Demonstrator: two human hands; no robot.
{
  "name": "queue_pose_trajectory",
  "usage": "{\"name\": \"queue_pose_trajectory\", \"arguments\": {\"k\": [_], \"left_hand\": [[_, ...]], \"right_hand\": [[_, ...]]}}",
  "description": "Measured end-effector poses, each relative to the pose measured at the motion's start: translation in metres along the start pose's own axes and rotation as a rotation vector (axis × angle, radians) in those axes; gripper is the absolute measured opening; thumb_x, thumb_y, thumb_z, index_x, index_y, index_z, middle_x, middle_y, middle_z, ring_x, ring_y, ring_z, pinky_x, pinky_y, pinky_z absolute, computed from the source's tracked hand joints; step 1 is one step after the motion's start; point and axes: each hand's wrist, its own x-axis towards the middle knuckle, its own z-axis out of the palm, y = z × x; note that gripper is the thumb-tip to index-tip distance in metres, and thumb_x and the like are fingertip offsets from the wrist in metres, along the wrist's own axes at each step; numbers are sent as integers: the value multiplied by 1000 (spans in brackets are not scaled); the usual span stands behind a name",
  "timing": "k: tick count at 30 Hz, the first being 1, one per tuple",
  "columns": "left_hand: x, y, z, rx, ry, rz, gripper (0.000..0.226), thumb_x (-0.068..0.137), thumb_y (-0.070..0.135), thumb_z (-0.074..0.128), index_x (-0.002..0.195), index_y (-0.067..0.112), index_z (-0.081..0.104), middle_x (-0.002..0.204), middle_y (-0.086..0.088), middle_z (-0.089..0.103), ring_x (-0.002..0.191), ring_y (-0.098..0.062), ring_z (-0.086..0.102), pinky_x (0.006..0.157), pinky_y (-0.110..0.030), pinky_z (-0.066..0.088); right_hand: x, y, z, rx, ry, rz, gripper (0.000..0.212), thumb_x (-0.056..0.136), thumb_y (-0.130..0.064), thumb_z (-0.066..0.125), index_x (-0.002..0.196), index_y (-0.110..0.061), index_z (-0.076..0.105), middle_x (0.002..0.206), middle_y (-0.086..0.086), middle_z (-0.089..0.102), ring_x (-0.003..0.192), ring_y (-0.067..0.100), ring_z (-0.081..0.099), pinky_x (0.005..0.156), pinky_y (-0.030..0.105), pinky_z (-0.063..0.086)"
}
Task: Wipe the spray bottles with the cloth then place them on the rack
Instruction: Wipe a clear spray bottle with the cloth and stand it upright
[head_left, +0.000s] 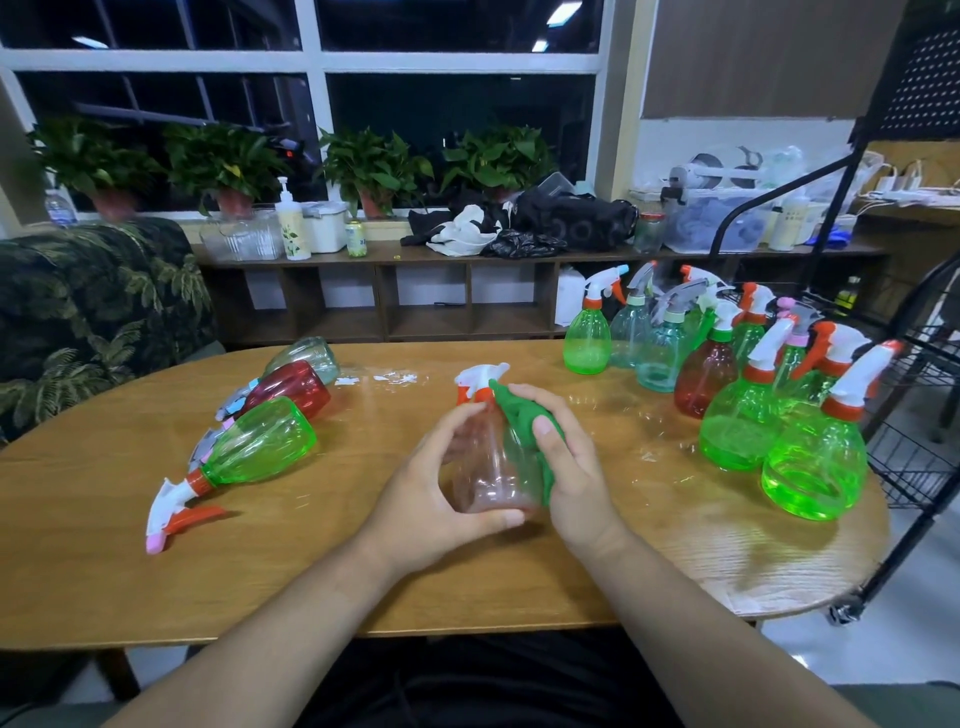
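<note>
One bottle (485, 467) in work, held between both hands. Left hand (431, 499) grips its base and left side; right hand (571, 483) clasps the cloth (524, 415) against its right side. Long axis runs away from the wrists, nozzle at the far end. Rack (914, 457) lies well right of the right hand, which is judged the nearer for placing.

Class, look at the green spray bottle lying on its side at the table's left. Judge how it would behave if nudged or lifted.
The green spray bottle looks empty and clear-walled, so probably light. Its round body lies sideways on the smooth table, so a nudge may roll it, though the trigger head would likely stop it soon.
</note>
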Motion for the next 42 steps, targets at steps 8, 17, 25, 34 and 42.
{"name": "queue_pose_trajectory", "arguments": {"k": [8, 17, 25, 34, 42], "left_hand": [[2, -8, 0, -105, -76, -80, 111, 71, 40, 101, 159, 31, 35, 152, 2, 57, 142, -24, 55, 118, -56, 44], [3, -4, 0, 78, -17, -4, 114, 66, 53, 99, 159, 40, 36, 152, 20, 54, 142, -1, 50, 119, -33, 44], [5, -3, -2, 6, 192, -82, 105, 64, 56, 96, 154, 36, 45, 140, 27, 61, 132, 6, 56, 107, -15, 45], [6, -4, -4, -34, 200, -110, 101, 66, 46, 99, 152, 39, 46, 136, 33, 61, 129, 4, 59, 105, -17, 48], [1, -7, -5, 144, -18, 15, 115, 61, 62, 99, 157, 42, 40, 151, 19, 53, 140, -3, 52, 116, -31, 45]], "right_hand": [[1, -4, 1, 78, 27, 87, 36, 110, -27, 50, 141, -16, 64, 138, 10, 68, 130, 31, 65, 112, 54, 51], [-1, 5, -1, -163, -46, -62, 34, 109, -21, 55, 140, -15, 67, 143, -2, 65, 140, 27, 56, 119, 50, 44], [-5, -1, 3, -271, -142, -206, 35, 104, -9, 61, 137, -6, 68, 150, 6, 59, 145, 24, 53, 119, 33, 41], [-6, 0, 2, -286, -141, -221, 35, 104, -10, 61, 138, -7, 67, 150, 4, 59, 144, 26, 54, 120, 38, 43], [-2, 2, -3, -258, -41, -124, 34, 106, -16, 58, 139, -13, 68, 143, -1, 65, 139, 25, 57, 119, 45, 45]]}}
